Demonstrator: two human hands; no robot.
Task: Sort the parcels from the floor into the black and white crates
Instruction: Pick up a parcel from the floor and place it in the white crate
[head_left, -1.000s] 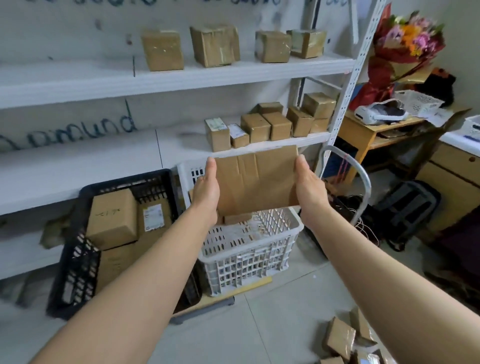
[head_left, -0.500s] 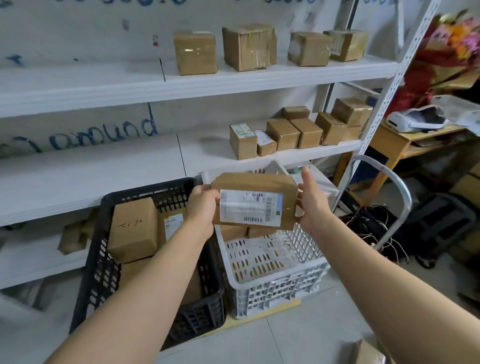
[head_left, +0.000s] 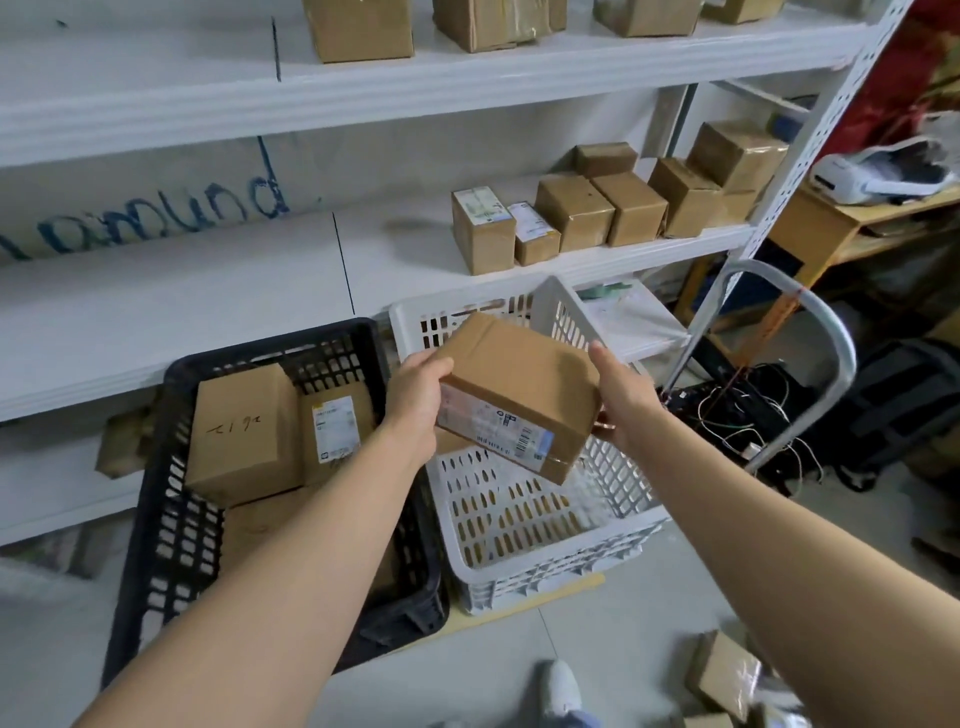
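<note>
Centre: parcel (head_left: 519, 379) over white crate (head_left: 545, 540) | left hand (head_left: 415, 397), right hand (head_left: 626, 402) fingers clasp its ends | label (head_left: 493, 423) tilted up, probably for reading

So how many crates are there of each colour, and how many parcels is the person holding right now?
Black crate: 1
White crate: 1
Parcel held between left hand and right hand: 1
Total: 3
</note>
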